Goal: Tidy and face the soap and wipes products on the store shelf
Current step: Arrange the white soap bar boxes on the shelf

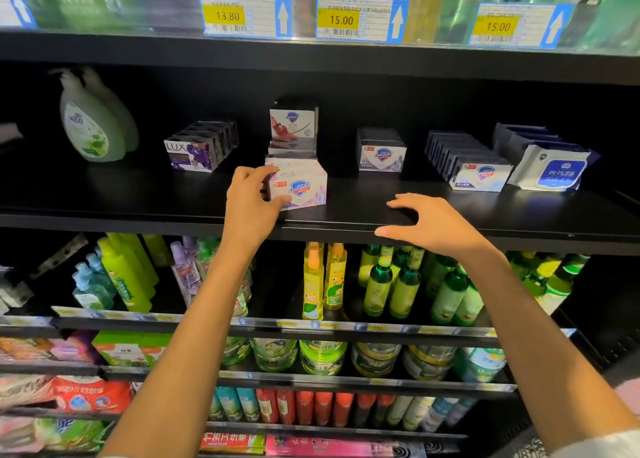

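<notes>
A person's left hand [250,198] grips the pink Safeguard soap box [300,190] near the black shelf's [346,220] front edge, while the right hand [424,223], fingers spread and holding nothing, rests on bare shelf beside it.

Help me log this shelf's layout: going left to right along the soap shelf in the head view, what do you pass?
Green pump bottles → Lux soap row → pink Safeguard box, gripped by the left hand → lavender Safeguard box → white Safeguard row → wipes pack.
</notes>
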{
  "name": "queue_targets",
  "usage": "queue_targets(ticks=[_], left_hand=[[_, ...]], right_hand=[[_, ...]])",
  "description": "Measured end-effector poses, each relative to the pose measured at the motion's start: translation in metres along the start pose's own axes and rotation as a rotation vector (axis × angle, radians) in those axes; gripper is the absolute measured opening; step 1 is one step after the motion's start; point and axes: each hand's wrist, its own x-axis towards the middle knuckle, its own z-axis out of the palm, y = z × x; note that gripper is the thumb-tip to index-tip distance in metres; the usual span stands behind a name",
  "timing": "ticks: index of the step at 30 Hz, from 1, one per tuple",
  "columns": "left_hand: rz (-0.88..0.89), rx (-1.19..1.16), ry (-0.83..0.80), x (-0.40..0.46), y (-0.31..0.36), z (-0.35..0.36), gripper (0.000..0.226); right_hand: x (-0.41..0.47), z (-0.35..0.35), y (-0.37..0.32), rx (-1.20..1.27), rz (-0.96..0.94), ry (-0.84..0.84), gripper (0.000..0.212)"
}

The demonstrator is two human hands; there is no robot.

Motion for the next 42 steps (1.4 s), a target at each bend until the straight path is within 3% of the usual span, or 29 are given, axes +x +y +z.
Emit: queue_targets(ticks=[9,13,15,18,22,29,33,42], left_hand=[[0.080,0.097,0.033,-0.004,-0.012,0.005,0.066],[0.293,0.154,0.161,-0.034,0.001,0.009,0.041],[0.433,0.195,0.094,-0.049,0.010,0.020,0.031],[0.555,0.236,-0.162,-0.051,0.024,0.041,0.040],[0.527,0.384,-0.407,-0.033,0.037,0.056,0.056],[0.554,0.423,-0.316,-0.033,0.025,0.065,0.059],[0.539,0.407,-0.316,-0.032,0.026,0.065,0.054],[0.502,0.422,-0.328,-0.032,0.029,0.066,0.054]], right_hand=[[-0.002,-0.005,-0.004,0.021,0.000,-0.013,0.087],[0.005,-0.009,-0.007,0.051,0.034,0.079,0.064],[0.018,-0.008,-0.007,0.043,0.052,0.136,0.060],[0.047,-0.009,-0.005,0.090,0.093,0.226,0.058],[0.085,-0.011,-0.005,0.099,0.173,0.251,0.060],[0.130,-0.008,0.006,0.253,0.196,0.275,0.081],[0.150,-0.003,0.014,0.313,0.227,0.261,0.076],[0.160,0.003,0.023,0.384,0.262,0.410,0.060]])
